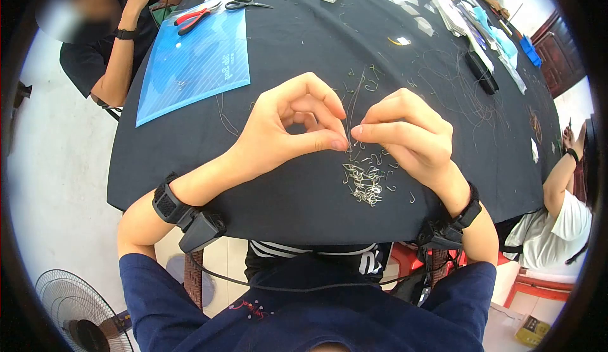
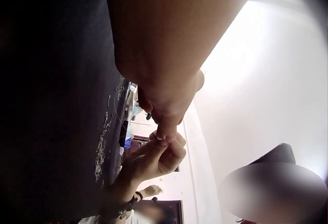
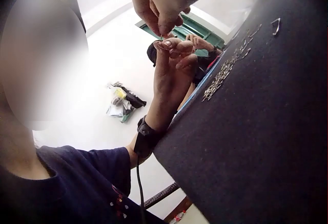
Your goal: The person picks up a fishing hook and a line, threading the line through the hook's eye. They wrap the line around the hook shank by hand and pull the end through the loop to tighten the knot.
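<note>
Both hands meet fingertip to fingertip above the black tablecloth. My left hand pinches a thin brown line between thumb and index finger, its other fingers curled behind. Strands of it cross the left fingers in the right wrist view. Close by, my right hand has thumb and index finger pinched together at the same spot; I cannot tell whether they grip the line or a small hook. Just below the hands lies a pile of silvery fish hooks, also seen beside the hands in the right wrist view.
A blue plastic folder lies at left, with red-handled pliers and black scissors at its top. Loose line tangles at right near a black case. Other people sit around the table.
</note>
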`<state>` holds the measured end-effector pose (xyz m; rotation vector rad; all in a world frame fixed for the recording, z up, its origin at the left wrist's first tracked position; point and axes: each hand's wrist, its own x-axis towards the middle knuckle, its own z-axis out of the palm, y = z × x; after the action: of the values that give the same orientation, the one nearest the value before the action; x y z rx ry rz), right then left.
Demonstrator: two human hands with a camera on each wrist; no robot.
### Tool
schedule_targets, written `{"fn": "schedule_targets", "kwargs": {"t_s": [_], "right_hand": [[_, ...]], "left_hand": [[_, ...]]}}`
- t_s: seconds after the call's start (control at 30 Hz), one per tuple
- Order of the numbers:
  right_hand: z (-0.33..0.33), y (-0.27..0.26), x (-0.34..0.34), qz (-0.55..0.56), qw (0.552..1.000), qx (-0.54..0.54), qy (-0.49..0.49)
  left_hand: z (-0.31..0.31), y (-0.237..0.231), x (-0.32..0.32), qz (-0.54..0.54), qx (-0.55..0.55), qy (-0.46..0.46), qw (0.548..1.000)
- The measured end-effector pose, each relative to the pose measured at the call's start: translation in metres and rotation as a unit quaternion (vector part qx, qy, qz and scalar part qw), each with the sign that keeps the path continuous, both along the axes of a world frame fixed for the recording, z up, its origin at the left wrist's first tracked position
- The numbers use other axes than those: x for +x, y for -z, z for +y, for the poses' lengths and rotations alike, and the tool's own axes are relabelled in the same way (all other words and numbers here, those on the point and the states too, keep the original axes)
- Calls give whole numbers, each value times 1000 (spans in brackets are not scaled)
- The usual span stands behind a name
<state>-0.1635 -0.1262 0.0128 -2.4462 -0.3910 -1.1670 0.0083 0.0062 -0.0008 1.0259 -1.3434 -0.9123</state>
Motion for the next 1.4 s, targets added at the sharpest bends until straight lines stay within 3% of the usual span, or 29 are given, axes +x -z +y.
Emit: {"fn": "schedule_targets", "kwargs": {"t_s": [1.07,1.27,1.4], "right_hand": [[6,4,0,50,995,72,-40],[12,8,-1,86,976,196,-36],[9,8,-1,98,974,203,-31]], "left_hand": [[-2,5,1,-45,-19,46,998],[-4,9,-2,-41,-34,31,998],[-3,6,2,-99,-31,32,994]]}}
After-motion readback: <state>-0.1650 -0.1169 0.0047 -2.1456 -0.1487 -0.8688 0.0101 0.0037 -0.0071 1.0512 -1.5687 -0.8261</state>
